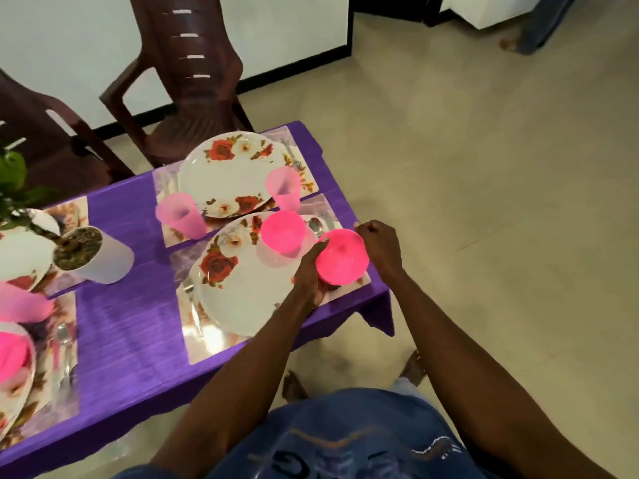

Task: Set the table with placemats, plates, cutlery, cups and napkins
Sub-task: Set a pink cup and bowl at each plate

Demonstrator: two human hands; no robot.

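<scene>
Standing at the left edge of the purple-covered surface [124, 340] are a partly cropped floral plate [17, 385] with a pink cup [12, 350] on it, a pale pink cup [24, 305] lying beside it, and a white pot [100, 259] holding a plant. Further right, two placemats lie one behind the other. The far placemat [166, 188] carries a floral plate [231, 174] flanked by two pale pink cups [181, 216] [284, 191]. The near placemat [211, 344] carries another floral plate [249, 288] with a bright pink cup [283, 236] on its far rim and a spoon [315, 227] just beside it. The left hand [309, 274] curls its fingers round the side of a bright pink cup [342, 255], held at the near placemat's right end. The right hand [378, 242], just right of that cup, has its fingers curled; whether they touch the cup I cannot tell.
</scene>
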